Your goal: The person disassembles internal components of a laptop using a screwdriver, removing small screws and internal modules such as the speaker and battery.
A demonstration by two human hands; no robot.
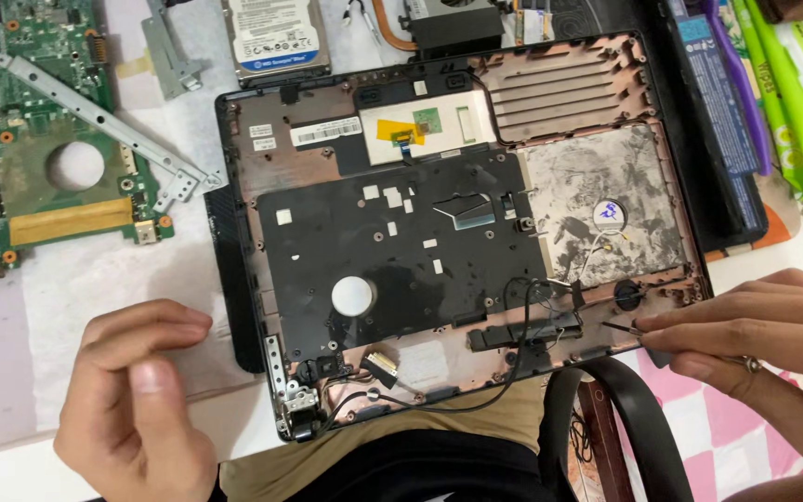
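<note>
Head view, one frame. An opened laptop base shell (pixel 457 232) lies on the table (pixel 11 372), inner side up, its near edge resting at the person's lap. Black inner plate with a round hole, foil-covered bay at right, thin black wires (pixel 513 372) looping along the near edge beside a small speaker module (pixel 522 333).

Right hand (pixel 755 325): fingers pinched together on a thin dark tool (pixel 623 327), most likely a small screwdriver or tweezers; its tip points left and sits at the shell's near right corner, just beside a round black mount. Grip closed on the tool. A ring shows on one finger.

Left hand (pixel 137 400): off the shell, to its left over the table, fingers curled loosely inward, thumb up. It holds nothing visible; grip half-curled and empty, touching no part.

Surroundings: green mainboard (pixel 39 158) at far left with a metal bracket (pixel 104 121) laid across it; a hard drive (pixel 276 37) and a fan with copper pipe (pixel 443 23) at the top; a black battery pack (pixel 713 121) at right, beside green packets (pixel 787 102). A black strap (pixel 643 428) curls near the right wrist.

Risks, as judged:
- The shell is unsteadied by the left hand; pressure from the tool could shift it toward the lap.
- The tool tip is near the loose wires; a slip could nick or snag them.
- Any small screw freed at that corner could drop off the table edge into the lap or strap.
</note>
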